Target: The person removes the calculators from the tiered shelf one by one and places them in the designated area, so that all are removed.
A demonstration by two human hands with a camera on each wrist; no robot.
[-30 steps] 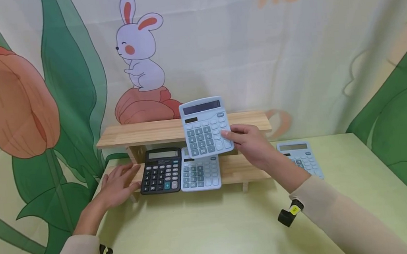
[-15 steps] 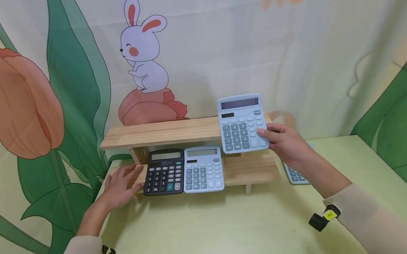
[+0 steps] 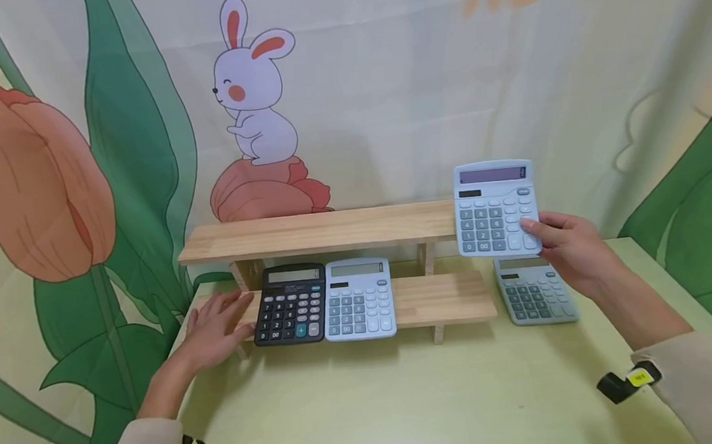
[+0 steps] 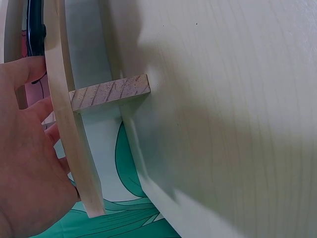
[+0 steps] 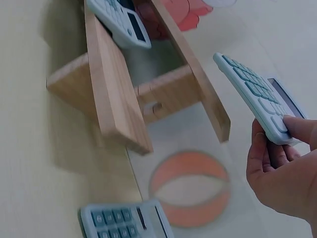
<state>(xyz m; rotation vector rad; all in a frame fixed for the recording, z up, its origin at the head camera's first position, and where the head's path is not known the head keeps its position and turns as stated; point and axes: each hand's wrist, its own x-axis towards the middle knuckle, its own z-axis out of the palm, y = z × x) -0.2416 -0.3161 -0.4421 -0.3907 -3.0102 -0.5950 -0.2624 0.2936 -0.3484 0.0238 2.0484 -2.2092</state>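
Note:
My right hand [image 3: 574, 246] pinches a light blue calculator [image 3: 496, 207] by its right edge, thumb on the keys and fingers behind. It is held in the air past the right end of the upper shelf. My left hand [image 3: 217, 330] rests at the left end of the lower shelf, its fingers extended beside a black calculator [image 3: 290, 305]. In the left wrist view the thumb touches or nearly touches that calculator's edge. A second light blue calculator [image 3: 358, 298] leans right beside the black one. Another light blue calculator [image 3: 536, 291] lies on the table, below the held one.
A two-tier wooden rack has an upper shelf [image 3: 325, 230] and a lower shelf [image 3: 443, 297] on short legs. It stands on a pale green table [image 3: 358, 403]. Behind hangs a curtain [image 3: 396, 93] printed with a rabbit and tulips.
My right hand has carried the light blue calculator rightward, from in front of the upper shelf to beyond its right end. The left hand stays by the black calculator.

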